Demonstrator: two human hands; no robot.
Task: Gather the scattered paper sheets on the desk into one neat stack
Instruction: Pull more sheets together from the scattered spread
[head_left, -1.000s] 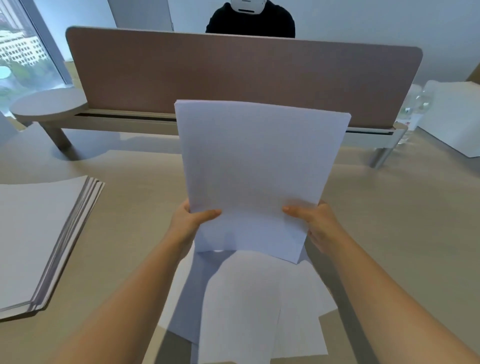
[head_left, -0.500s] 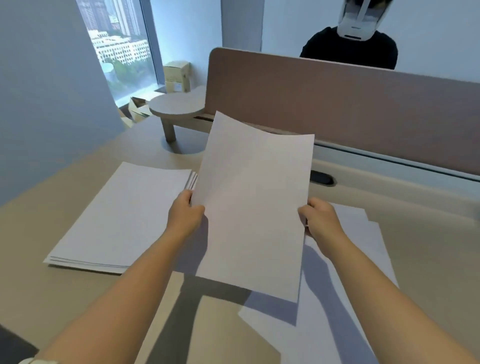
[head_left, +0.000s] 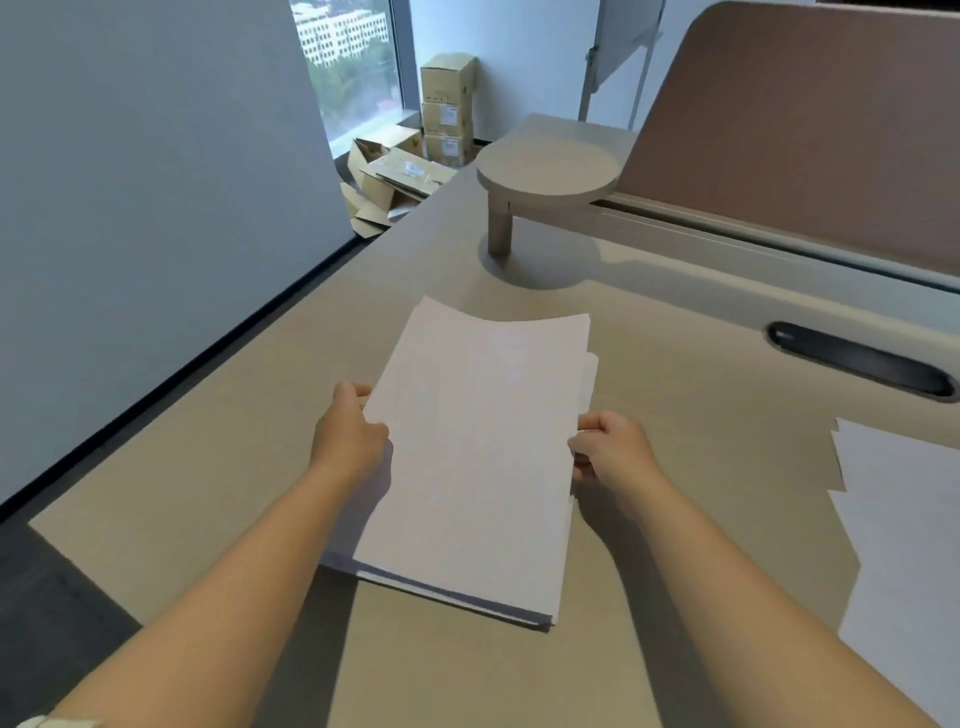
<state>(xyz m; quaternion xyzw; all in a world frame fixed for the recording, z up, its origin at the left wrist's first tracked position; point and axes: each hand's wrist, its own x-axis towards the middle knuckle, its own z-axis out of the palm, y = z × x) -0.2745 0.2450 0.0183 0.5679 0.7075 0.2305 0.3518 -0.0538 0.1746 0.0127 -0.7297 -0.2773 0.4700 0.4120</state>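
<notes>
Head camera is showing the left hand (head_left: 349, 441) and right hand (head_left: 608, 449) pinching a sheet's (head_left: 478, 447) side edges, lowering it onto the stack (head_left: 441, 587) on the desk (head_left: 675, 649). Loose sheets (head_left: 904, 530) right of the stack are waiting to be gathered.

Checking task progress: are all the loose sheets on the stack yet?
No: loose sheets still lie on the desk at right, apart from the stack that both hands grip.
</notes>
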